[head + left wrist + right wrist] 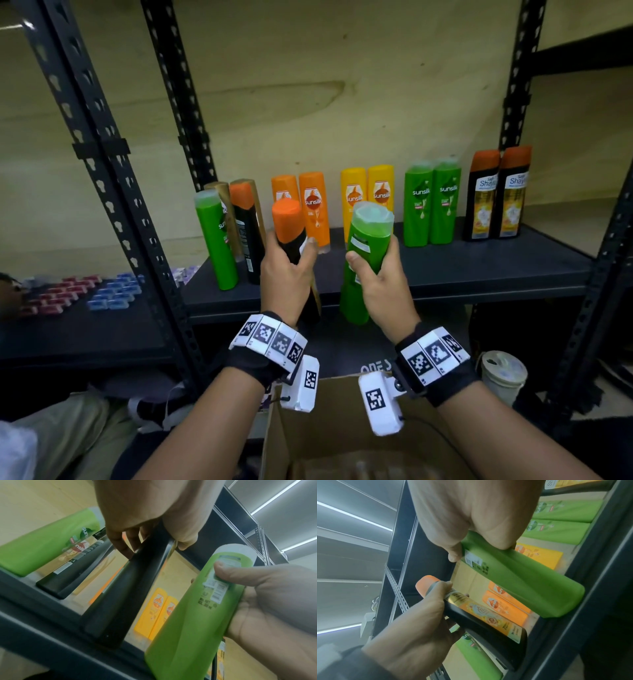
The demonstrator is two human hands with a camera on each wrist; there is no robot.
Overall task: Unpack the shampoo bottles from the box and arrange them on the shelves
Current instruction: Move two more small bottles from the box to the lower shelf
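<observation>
My left hand (289, 270) grips a black shampoo bottle with an orange cap (287, 219) upright in front of the shelf edge. My right hand (375, 277) grips a green Sunsilk bottle (366, 240) beside it. Both bottles hang just off the front of the dark shelf (479, 270). On the shelf stand pairs of orange (313, 205), yellow (368, 192), green (431, 202) and black bottles (496, 195). A green bottle (215, 240) and a black one (248, 233) stand at the left. The held black bottle (123, 595) and green bottle (522, 577) show in the wrist views too.
An open cardboard box (342, 445) sits on the floor below my wrists. Black slotted uprights (113, 192) frame the shelf. A neighbouring shelf at left holds several small red and blue packets (89, 291). A grey tub (503, 373) stands low right. Someone's leg (61, 428) is at bottom left.
</observation>
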